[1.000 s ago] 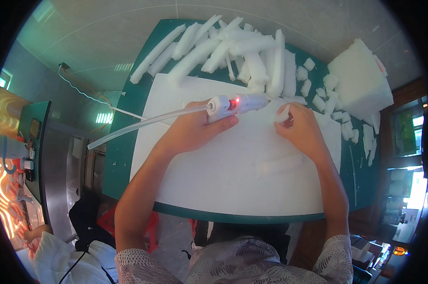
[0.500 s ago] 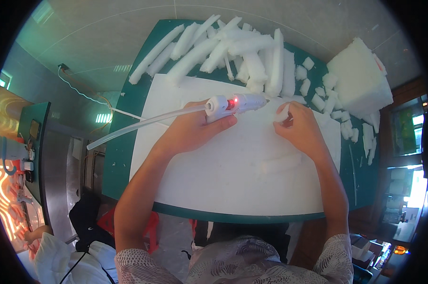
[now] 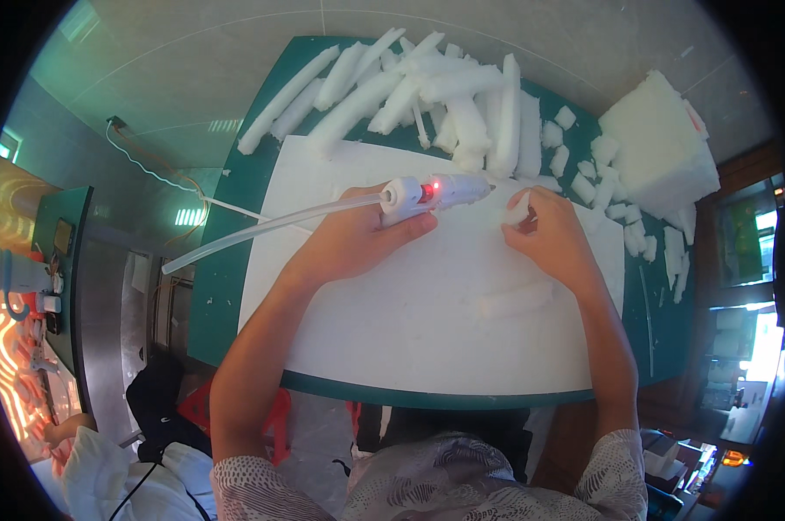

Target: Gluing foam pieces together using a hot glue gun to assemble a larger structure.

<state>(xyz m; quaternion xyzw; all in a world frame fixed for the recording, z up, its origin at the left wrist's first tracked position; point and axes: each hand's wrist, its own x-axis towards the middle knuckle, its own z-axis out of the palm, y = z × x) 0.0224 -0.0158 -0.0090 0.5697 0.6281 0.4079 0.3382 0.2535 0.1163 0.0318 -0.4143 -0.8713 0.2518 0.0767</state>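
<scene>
My left hand [image 3: 358, 234] is wrapped round a white hot glue gun [image 3: 458, 190] with a lit red light. Its nozzle points right, toward my other hand. From its back end a long clear glue stick [image 3: 271, 229] reaches out to the left. My right hand [image 3: 549, 230] pinches a small white foam piece [image 3: 518, 210] just right of the nozzle, apart from it. Both hands are over a large white sheet [image 3: 392, 330]. Below my right hand a pale foam strip [image 3: 514, 301] lies on the sheet, hard to tell from it.
Long white foam strips [image 3: 462, 82] are heaped along the far side of the green table [image 3: 227, 286]. Small foam chunks [image 3: 585, 188] and a big foam block [image 3: 657, 143] stand at the far right. A cord [image 3: 149, 170] runs from the wall at left. Another person's white clothing [image 3: 106, 478] shows at lower left.
The glue gun and my left hand have shifted very slightly to the right. My right hand and its foam piece stay in place.
</scene>
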